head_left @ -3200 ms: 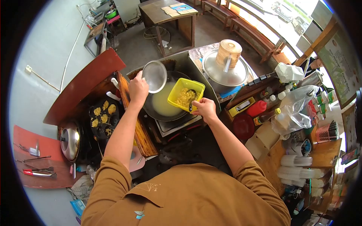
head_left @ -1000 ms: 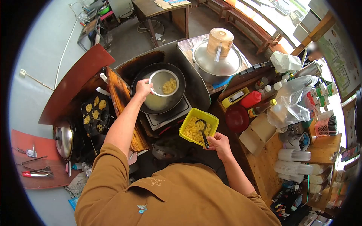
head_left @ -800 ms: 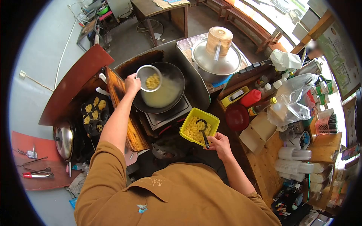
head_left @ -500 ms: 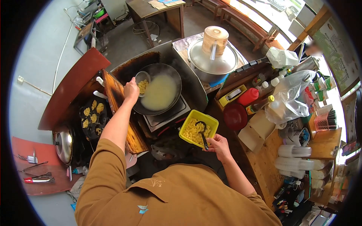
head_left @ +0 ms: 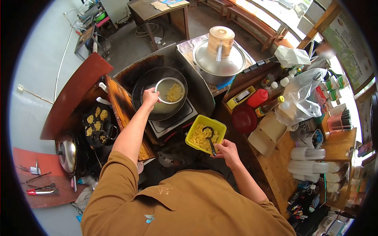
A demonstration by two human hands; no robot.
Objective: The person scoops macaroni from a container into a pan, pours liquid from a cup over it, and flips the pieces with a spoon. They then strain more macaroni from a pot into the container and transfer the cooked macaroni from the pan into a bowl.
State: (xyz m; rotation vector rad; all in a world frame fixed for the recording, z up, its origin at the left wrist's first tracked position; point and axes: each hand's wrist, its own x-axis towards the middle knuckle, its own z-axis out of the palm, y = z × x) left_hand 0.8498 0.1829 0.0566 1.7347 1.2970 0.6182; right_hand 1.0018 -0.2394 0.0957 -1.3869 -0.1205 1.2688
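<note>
My left hand (head_left: 149, 98) is closed around the handle of a round strainer (head_left: 162, 89), which hangs over the wok (head_left: 145, 78) with boiled macaroni (head_left: 175, 93) in it. Cloudy, pale yellow liquid (head_left: 159, 110) shows in the wok below, on a stove (head_left: 186, 118). At the lower right of the wok, my right hand (head_left: 229, 153) grips the corner of a yellow-green plastic container (head_left: 190, 133). More macaroni (head_left: 199, 136) fills much of it, and a black ladle (head_left: 212, 146) rests inside with its handle beside my right fingers.
A pan of fritters (head_left: 93, 137) stands on the left behind a scorched wooden board (head_left: 120, 114). A large lidded pot (head_left: 219, 59) is ahead. On the right, a wooden counter (head_left: 271, 185) holds a red bowl (head_left: 244, 118), bottles and plastic cups (head_left: 307, 154).
My left hand has carried the strainer with the macaroni rightward, from the wok's left side to above its middle right. The container in my right hand stays in nearly the same place.
</note>
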